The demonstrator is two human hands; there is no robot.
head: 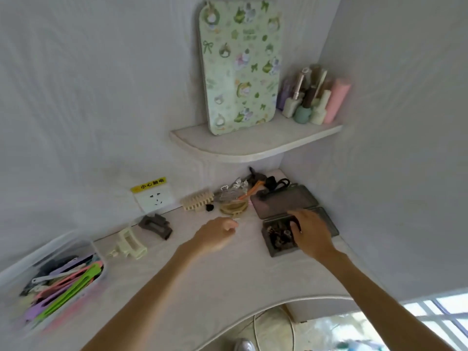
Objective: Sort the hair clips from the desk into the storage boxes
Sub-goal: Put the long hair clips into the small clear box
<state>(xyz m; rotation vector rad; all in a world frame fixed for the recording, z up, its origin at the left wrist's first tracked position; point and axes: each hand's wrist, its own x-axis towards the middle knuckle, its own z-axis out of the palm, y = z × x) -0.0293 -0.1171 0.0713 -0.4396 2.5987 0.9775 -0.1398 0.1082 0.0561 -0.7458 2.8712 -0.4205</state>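
Head view, my right hand [310, 233] in the dark open case [279, 243] (grip unclear, fingers hidden), left hand [217, 233] loosely curled, grasping nothing, hair clips [196, 200] on tabletop [228, 274].

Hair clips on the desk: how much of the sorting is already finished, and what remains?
Partly done. The clear box holds many long flat clips, and the open dark case holds small dark pieces. The right hand rests at that case; the left hand is curled, and any clip in it is not visible. Left: the cream claw clip, brown claw clip, beige claw clip and the corner pile.
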